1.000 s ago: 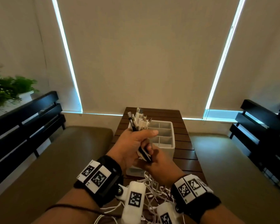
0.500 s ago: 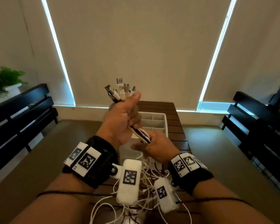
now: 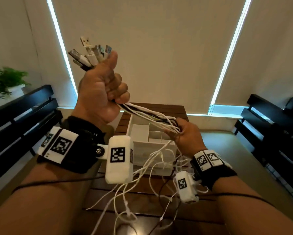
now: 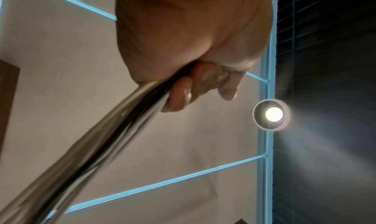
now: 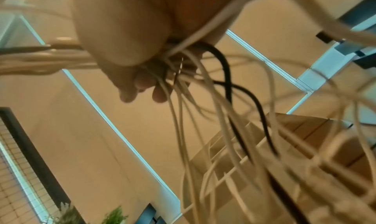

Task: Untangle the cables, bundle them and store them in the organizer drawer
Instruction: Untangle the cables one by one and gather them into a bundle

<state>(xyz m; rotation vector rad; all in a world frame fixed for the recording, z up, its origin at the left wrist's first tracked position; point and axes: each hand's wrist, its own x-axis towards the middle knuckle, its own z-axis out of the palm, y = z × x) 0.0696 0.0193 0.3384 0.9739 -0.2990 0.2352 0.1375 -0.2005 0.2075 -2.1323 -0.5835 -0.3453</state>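
My left hand (image 3: pixel 100 92) is raised in a fist around the cables (image 3: pixel 149 116), thumb lying up along the bunch, and the plugs (image 3: pixel 91 53) fan out above my thumb against the pale window blind (image 3: pixel 159 48). From the bottom of that fist the cables run down and to the right as one gathered strand, mostly white with at least one dark one among them, into my right hand (image 3: pixel 186 136), which is lower and nearer the table (image 3: pixel 142 197). My right fingers (image 5: pixel 142 84) are curled round the strand, and past them the cables splay loose and hang in loops down to the tabletop in front of me, partly tangled. In the left wrist view my fingers (image 4: pixel 183 92) are wrapped tight on the blurred bunch (image 4: pixel 97 147), with a round ceiling light (image 4: pixel 273 114) beyond. The white organizer drawer (image 3: pixel 152 139) sits on the wooden table between and below my hands, its compartments open to view; some hanging cables drape over its front, and I cannot tell whether any lie inside. Dark benches (image 3: pixel 18 116) stand on both sides, and a green plant (image 3: pixel 5 80) is at the far left
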